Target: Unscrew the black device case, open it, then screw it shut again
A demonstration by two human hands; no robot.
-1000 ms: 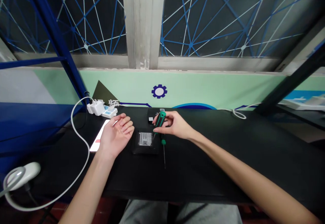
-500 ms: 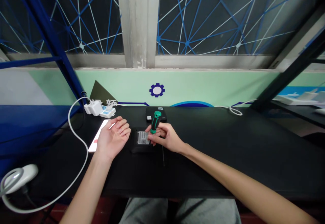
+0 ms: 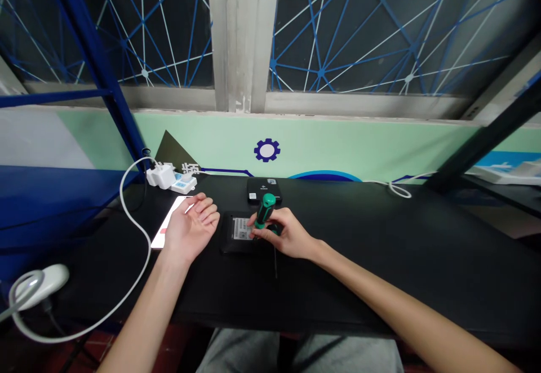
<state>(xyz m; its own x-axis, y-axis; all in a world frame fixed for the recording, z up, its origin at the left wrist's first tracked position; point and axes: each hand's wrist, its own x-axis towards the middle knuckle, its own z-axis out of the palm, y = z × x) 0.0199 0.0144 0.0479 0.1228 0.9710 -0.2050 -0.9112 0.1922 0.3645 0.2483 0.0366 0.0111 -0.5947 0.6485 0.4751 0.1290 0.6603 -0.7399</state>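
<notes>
My right hand is closed around a screwdriver with a green and black handle, held over the right side of a flat black device. A white printed label shows on the device. The screwdriver's tip is hidden behind my fingers. A thin dark rod or cord hangs below that hand; I cannot tell which. My left hand is held palm up, fingers loosely curled and holding nothing, left of the device. It partly covers a phone with a lit screen.
A black box with stickers stands behind the device. White plugs on a power strip lie at the back left. A white cable loops down to a white rounded gadget. Another white cable lies at the back right.
The whole view has shifted slightly, moving things a little to the right. My right hand still grips the screwdriver; its handle sits slightly lower, and my left hand keeps its pose.
</notes>
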